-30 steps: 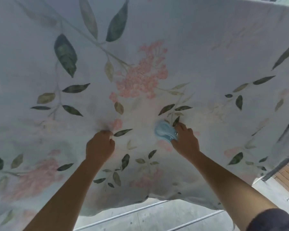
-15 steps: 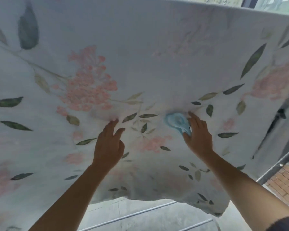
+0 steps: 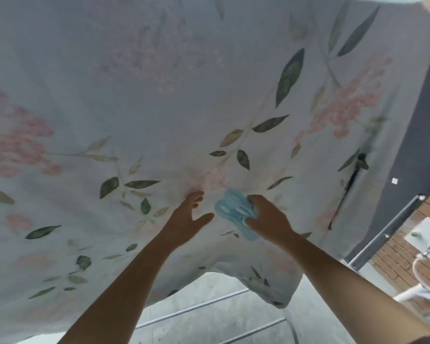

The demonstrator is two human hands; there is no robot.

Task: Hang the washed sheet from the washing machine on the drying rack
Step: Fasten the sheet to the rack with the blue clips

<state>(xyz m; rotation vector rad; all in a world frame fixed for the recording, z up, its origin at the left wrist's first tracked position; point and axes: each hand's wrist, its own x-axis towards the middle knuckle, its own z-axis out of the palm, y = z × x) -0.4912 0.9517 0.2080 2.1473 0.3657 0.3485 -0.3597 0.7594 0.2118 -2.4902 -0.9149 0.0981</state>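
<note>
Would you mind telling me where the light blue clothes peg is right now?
In the head view, the light blue clothes peg is just right of centre, gripped in the right hand against the floral sheet, close beside the open left hand.

Diffuse, even daylight is falling on the floral sheet (image 3: 159,95), leaving its print pale and casting no hard shadows or glare. The wide-angle lens is bending the drying-rack bars (image 3: 209,304) and the brick wall (image 3: 407,247) at the near and right edges. Slight blur is softening the blue clip (image 3: 233,212) and the far corners.
</note>
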